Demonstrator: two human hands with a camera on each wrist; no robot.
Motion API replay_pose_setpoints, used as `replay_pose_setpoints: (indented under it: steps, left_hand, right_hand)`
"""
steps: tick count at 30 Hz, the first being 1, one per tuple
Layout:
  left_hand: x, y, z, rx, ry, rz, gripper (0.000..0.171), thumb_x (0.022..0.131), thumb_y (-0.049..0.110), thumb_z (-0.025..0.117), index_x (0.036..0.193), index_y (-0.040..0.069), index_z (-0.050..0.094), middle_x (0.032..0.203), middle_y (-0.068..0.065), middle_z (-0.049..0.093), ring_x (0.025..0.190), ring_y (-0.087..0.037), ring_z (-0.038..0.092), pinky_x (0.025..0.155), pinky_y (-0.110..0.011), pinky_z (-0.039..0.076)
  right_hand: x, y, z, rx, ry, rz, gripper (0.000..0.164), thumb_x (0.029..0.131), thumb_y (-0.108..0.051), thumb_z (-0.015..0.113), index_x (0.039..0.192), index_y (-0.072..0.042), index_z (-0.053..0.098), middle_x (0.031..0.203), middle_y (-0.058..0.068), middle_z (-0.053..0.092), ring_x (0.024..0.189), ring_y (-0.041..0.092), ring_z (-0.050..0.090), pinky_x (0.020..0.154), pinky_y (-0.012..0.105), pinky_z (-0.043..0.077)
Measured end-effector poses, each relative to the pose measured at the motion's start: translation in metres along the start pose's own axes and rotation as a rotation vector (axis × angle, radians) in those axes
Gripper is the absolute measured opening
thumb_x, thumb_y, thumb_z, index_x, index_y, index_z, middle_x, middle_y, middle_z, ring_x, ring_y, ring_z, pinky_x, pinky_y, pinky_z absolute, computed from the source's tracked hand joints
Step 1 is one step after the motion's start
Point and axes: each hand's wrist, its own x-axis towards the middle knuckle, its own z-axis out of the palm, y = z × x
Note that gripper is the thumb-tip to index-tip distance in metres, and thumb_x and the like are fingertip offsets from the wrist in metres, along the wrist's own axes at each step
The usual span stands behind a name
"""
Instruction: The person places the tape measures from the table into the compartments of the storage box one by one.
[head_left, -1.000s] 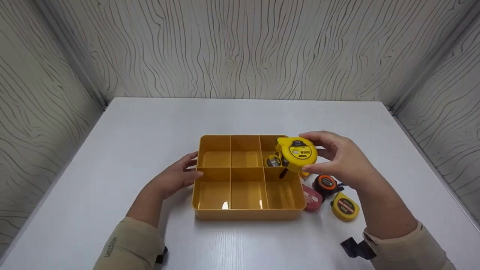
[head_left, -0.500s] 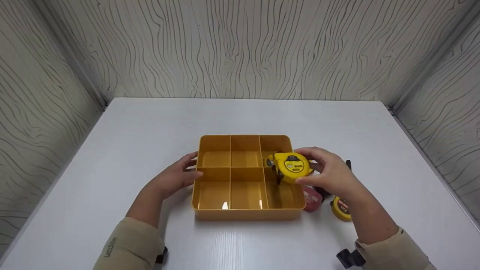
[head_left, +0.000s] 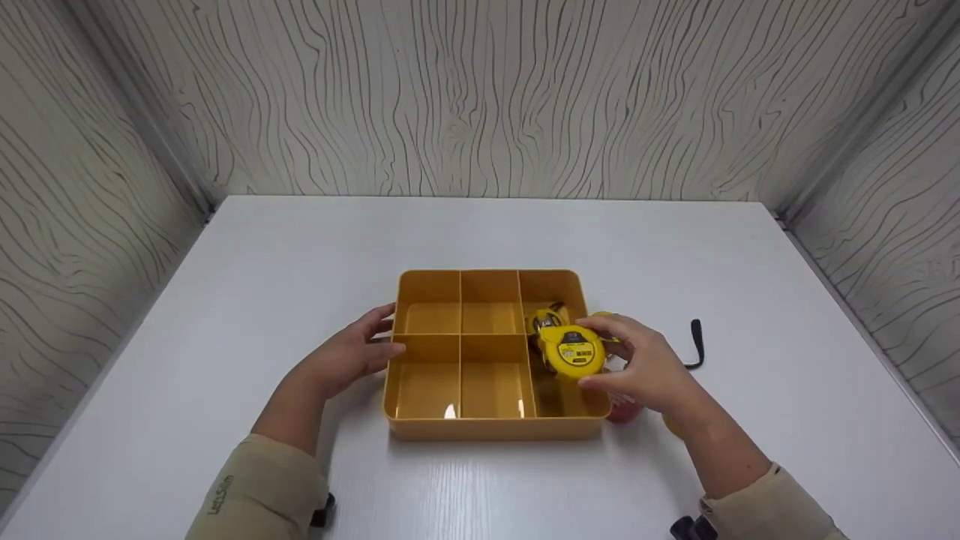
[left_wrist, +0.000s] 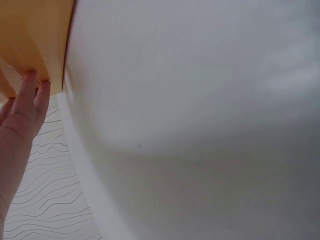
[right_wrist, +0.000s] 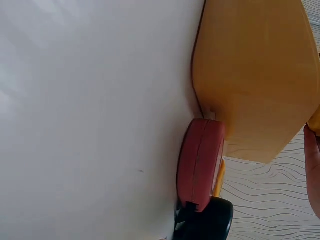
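A yellow tape measure (head_left: 574, 352) with a dark label is pinched between the thumb and fingers of my right hand (head_left: 634, 360). It is over the right-hand compartments of the amber divided box (head_left: 495, 429), overlapping the divider between them. A smaller yellow tape measure (head_left: 546, 321) lies in the back right compartment, partly covered. My left hand (head_left: 349, 356) rests at the box's left side, the thumb tip overlapping the rim. In the left wrist view, its fairly straight fingers (left_wrist: 25, 100) touch the outer wall.
A red tape measure (right_wrist: 200, 165) stands against the box's right side, with a black item (right_wrist: 210, 222) beside it. A yellow tape measure (head_left: 673, 427) is mostly hidden under my right forearm. A black wrist strap (head_left: 698, 343) lies on the white table (head_left: 480, 232).
My right hand has moved the yellow tape measure left and toward me, lower over the box. The tape measures at right are more covered by my arm. The left hand stays put.
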Motion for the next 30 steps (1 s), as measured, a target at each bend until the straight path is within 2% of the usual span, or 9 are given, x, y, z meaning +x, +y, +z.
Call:
replay_pose_setpoints:
  steps: [3, 10, 14, 20, 27, 30]
  left_hand:
    - [0.001, 0.000, 0.000, 0.000, 0.005, -0.005, 0.075, 0.078, 0.026, 0.072, 0.141, 0.031, 0.031, 0.142, 0.001, 0.035, 0.124, -0.019, 0.042, 0.097, -0.038, 0.042]
    - [0.003, -0.001, 0.000, -0.021, 0.002, 0.001, 0.074, 0.080, 0.021, 0.071, 0.142, 0.029, 0.031, 0.142, -0.001, 0.035, 0.124, -0.019, 0.042, 0.096, -0.037, 0.043]
    - [0.003, -0.002, 0.000, -0.034, -0.003, 0.004, 0.074, 0.080, 0.021, 0.070, 0.142, 0.029, 0.030, 0.142, 0.000, 0.034, 0.125, -0.019, 0.041, 0.096, -0.036, 0.042]
    - [0.003, -0.002, 0.000, -0.031, 0.003, 0.004, 0.074, 0.080, 0.021, 0.070, 0.142, 0.030, 0.030, 0.142, 0.000, 0.034, 0.125, -0.018, 0.040, 0.097, -0.037, 0.042]
    - [0.002, -0.003, -0.001, -0.035, -0.010, 0.013, 0.078, 0.076, 0.028, 0.074, 0.142, 0.030, 0.031, 0.142, 0.000, 0.034, 0.125, -0.018, 0.041, 0.097, -0.037, 0.042]
    - [0.002, -0.004, -0.001, -0.031, -0.011, 0.014, 0.079, 0.075, 0.029, 0.074, 0.142, 0.030, 0.031, 0.142, 0.000, 0.034, 0.125, -0.019, 0.041, 0.097, -0.037, 0.042]
  right_hand:
    - [-0.002, 0.003, 0.002, 0.003, 0.012, 0.039, 0.076, 0.059, -0.044, 0.082, 0.127, -0.026, 0.051, 0.135, -0.003, 0.039, 0.116, 0.018, 0.051, 0.098, 0.041, 0.041]
    - [-0.004, 0.010, 0.007, -0.134, 0.057, -0.021, 0.073, 0.061, -0.048, 0.080, 0.126, -0.027, 0.053, 0.132, -0.003, 0.045, 0.113, 0.021, 0.046, 0.088, 0.050, 0.045]
    - [-0.006, 0.014, 0.011, -0.132, 0.048, -0.058, 0.068, 0.064, -0.044, 0.080, 0.124, -0.028, 0.053, 0.132, 0.000, 0.046, 0.118, 0.024, 0.044, 0.092, 0.048, 0.044]
    - [-0.008, 0.018, 0.016, -0.106, 0.065, -0.066, 0.067, 0.062, -0.041, 0.082, 0.122, -0.028, 0.055, 0.131, 0.001, 0.047, 0.122, 0.024, 0.042, 0.092, 0.040, 0.044]
    - [-0.009, 0.023, 0.019, -0.073, 0.053, -0.064, 0.069, 0.061, -0.036, 0.084, 0.123, -0.030, 0.054, 0.133, -0.001, 0.044, 0.124, 0.022, 0.041, 0.093, 0.040, 0.043]
    - [-0.010, 0.023, 0.019, -0.093, 0.041, -0.078, 0.068, 0.062, -0.036, 0.083, 0.124, -0.029, 0.053, 0.133, -0.001, 0.045, 0.124, 0.023, 0.041, 0.093, 0.040, 0.043]
